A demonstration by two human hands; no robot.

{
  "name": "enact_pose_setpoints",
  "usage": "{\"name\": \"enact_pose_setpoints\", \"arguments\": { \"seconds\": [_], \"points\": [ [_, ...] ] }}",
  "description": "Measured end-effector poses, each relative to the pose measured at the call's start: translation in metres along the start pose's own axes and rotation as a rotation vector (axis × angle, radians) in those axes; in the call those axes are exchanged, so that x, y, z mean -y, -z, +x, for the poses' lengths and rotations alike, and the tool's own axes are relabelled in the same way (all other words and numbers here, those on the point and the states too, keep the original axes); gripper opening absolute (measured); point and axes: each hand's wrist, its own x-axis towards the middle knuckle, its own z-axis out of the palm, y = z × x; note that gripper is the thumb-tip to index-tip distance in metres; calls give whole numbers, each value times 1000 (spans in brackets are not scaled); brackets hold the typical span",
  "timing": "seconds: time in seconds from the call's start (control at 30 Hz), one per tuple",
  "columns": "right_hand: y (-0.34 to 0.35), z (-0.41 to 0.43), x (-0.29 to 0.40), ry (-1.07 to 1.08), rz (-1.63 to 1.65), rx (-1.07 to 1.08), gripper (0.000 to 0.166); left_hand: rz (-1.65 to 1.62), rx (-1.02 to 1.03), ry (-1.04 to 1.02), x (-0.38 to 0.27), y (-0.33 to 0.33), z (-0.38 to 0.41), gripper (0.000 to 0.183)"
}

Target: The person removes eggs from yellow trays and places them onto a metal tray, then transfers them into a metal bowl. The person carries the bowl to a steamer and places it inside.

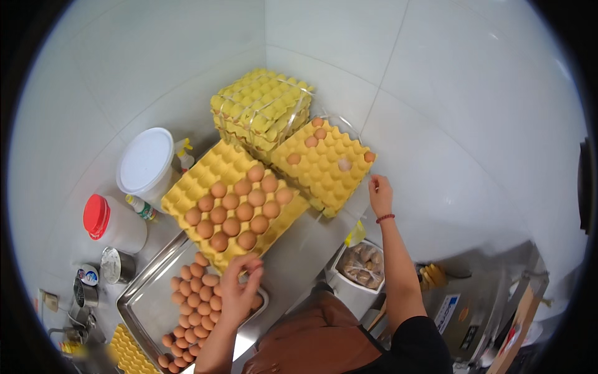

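Observation:
My left hand [240, 285] hovers over the near edge of a yellow pulp egg tray [198, 194], its thumb and fingers apart and nothing visible between them. Brown eggs [244, 211] fill the near and right cups of that tray; its far-left cups hold none. Below and partly behind my left hand and forearm, a steel sheet pan [140, 299] holds many loose brown eggs [203, 308]. My right hand [380, 191] is beside the right edge of a second egg tray [322, 175], fingers curled, their contents hidden. A few scattered eggs and one paler, whitish one sit there.
A strapped stack of egg trays [261, 103] stands in the wall corner. Along the left are a white-lidded tub [145, 161], spray bottle [186, 159], red-lidded jar [117, 224] and metal cup [117, 265]. A white bin [357, 266] with bagged contents sits below my right forearm.

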Motion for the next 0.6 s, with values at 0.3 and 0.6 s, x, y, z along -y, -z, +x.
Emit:
{"name": "enact_pose_setpoints", "arguments": {
  "seconds": [0.3,0.6],
  "points": [
    [-45,105,-78,153,-413,267,23,724,7,-282,32,-166,212,33],
    [-38,125,-94,179,-294,297,29,1167,99,117,125,-206,301,26]
  ]
}}
